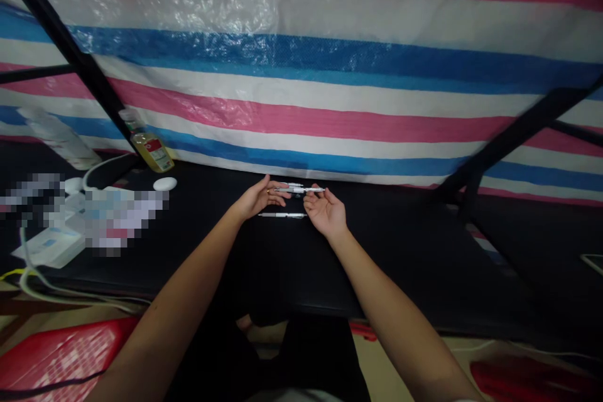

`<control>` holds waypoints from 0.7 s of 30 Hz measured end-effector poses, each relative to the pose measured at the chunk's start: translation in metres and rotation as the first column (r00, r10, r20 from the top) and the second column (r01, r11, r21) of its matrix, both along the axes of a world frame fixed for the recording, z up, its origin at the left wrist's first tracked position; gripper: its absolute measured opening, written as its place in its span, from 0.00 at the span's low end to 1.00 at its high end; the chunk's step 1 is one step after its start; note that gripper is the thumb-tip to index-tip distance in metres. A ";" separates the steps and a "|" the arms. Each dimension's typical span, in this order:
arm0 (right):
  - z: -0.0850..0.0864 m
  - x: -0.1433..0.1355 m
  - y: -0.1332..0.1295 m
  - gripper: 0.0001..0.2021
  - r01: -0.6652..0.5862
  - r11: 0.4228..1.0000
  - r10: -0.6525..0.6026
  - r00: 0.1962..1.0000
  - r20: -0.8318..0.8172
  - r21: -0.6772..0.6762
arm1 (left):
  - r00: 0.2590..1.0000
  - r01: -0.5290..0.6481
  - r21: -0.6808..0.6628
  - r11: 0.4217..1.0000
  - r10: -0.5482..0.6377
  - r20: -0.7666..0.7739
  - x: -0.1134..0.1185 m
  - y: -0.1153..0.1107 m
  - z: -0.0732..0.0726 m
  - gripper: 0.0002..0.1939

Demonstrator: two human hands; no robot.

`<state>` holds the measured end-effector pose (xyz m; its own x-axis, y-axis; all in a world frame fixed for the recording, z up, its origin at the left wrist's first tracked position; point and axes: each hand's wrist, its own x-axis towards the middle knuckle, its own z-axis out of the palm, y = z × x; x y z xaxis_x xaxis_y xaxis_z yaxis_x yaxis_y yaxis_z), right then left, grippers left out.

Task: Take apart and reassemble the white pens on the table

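Note:
My left hand (258, 198) and my right hand (326, 211) meet over the black surface, at either end of a slim white and grey pen (298, 190) held level. My right thumb and fingers close on its right end. The left end lies at my left fingers, which are curled about it. Just behind it shows part of another pen (294, 184), mostly hidden. Nearer to me, a silver-white pen (281, 215) with a clip lies flat on the surface, its right end close below my right hand.
A black padded surface (400, 264) stretches across, with a striped plastic sheet (301, 125) behind it. Black metal bars (513, 132) slope at both sides. At left are a bottle of yellow liquid (157, 152), a white oval object (164, 184), cables and a white box (56, 245).

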<state>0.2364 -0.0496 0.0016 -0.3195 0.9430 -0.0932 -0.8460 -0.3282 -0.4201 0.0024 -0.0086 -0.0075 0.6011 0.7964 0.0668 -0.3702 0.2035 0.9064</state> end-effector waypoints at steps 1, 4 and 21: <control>0.000 0.001 0.000 0.14 -0.002 1.000 0.002 1.000 -0.004 -0.002 | 1.000 0.007 0.003 1.000 -0.007 0.001 0.000 0.000 0.000 0.34; 0.001 0.002 0.000 0.12 -0.006 1.000 0.006 1.000 0.016 -0.007 | 1.000 0.006 0.008 1.000 -0.006 -0.002 0.001 0.000 0.001 0.33; 0.002 -0.001 0.001 0.14 0.004 1.000 -0.004 1.000 0.019 -0.021 | 1.000 0.015 -0.041 0.999 -0.015 0.007 -0.002 0.001 0.006 0.43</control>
<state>0.2349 -0.0481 0.0036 -0.3136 0.9420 -0.1191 -0.8393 -0.3337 -0.4292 0.0001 -0.0079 -0.0020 0.6127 0.7894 0.0386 -0.3731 0.2459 0.8946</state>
